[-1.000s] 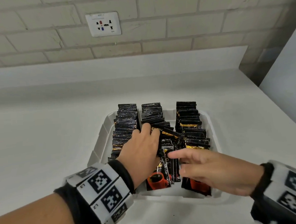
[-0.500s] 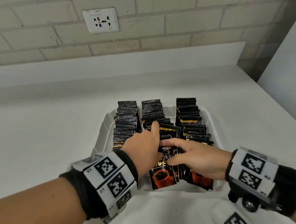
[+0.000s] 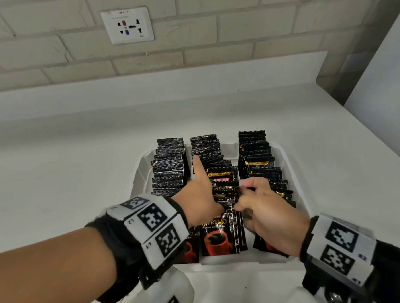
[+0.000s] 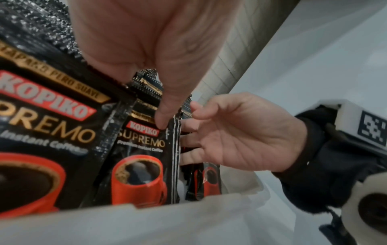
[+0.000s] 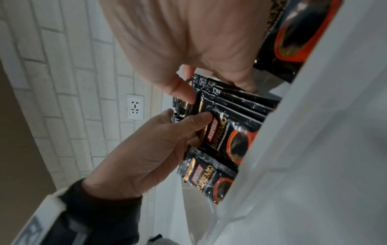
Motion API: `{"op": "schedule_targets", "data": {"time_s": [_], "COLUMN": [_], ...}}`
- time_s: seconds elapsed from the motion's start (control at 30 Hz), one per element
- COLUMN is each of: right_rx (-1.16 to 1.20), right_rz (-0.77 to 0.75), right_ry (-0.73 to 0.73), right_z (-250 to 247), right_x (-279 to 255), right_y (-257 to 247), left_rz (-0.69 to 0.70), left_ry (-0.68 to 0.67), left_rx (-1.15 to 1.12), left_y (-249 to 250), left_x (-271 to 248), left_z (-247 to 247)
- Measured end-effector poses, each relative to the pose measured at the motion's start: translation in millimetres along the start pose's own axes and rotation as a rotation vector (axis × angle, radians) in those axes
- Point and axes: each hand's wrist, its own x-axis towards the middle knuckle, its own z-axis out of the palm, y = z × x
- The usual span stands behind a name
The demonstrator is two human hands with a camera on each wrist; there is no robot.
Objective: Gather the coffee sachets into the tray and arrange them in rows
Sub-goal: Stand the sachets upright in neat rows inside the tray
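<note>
A white tray (image 3: 138, 170) holds black coffee sachets standing in three rows: left row (image 3: 169, 166), middle row (image 3: 221, 175), right row (image 3: 257, 155). My left hand (image 3: 203, 193) lies along the left side of the middle row, index finger stretched toward the back. Its thumb (image 4: 165, 119) sits on the front sachet (image 4: 138, 159). My right hand (image 3: 262, 203) is at the right side of the same row, fingers curled. Its thumb (image 5: 182, 89) and fingers pinch the near sachets (image 5: 236, 102). The left hand (image 5: 146, 149) and tray wall (image 5: 314, 149) also show in the right wrist view.
The tray sits on a white counter (image 3: 56, 170) against a pale brick wall with a socket plate (image 3: 127, 25). A white panel (image 3: 388, 95) stands along the right edge. The tray's near wall (image 4: 167, 220) is just below both wrists.
My right hand has slid from the front of the rows to the middle row's right side and curled its fingers. My left index finger has stretched farther back along that row.
</note>
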Motion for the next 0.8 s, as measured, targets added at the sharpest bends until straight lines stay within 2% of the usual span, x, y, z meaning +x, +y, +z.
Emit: {"op": "schedule_targets", "data": {"time_s": [0.1, 0.27, 0.37, 0.53, 0.67, 0.8], "right_rx": [0.167, 0.079, 0.077, 0.19, 0.24, 0.28], "right_rz": [0.002, -0.033, -0.047, -0.055, -0.029, -0.042], "right_ry": [0.032, 0.012, 0.033, -0.032, -0.003, -0.049], "right_z": [4, 16, 21, 26, 31, 35], "right_x": [3, 2, 7, 6, 10, 10], "right_y": [3, -3, -7, -6, -4, -2], "left_rz": [-0.018, -0.012, -0.013, -0.067, -0.151, -0.111], "left_ry": [-0.003, 0.003, 0.038, 0.085, -0.047, -0.135], "left_rx": [-0.068, -0.273, -0.441, -0.834, -1.098, -1.221], "left_y": [0, -3, -5, -4, -1, -5], "left_x": [0, 2, 6, 13, 14, 19], "left_z": [-2, -3, -3, -4, -12, -13]}}
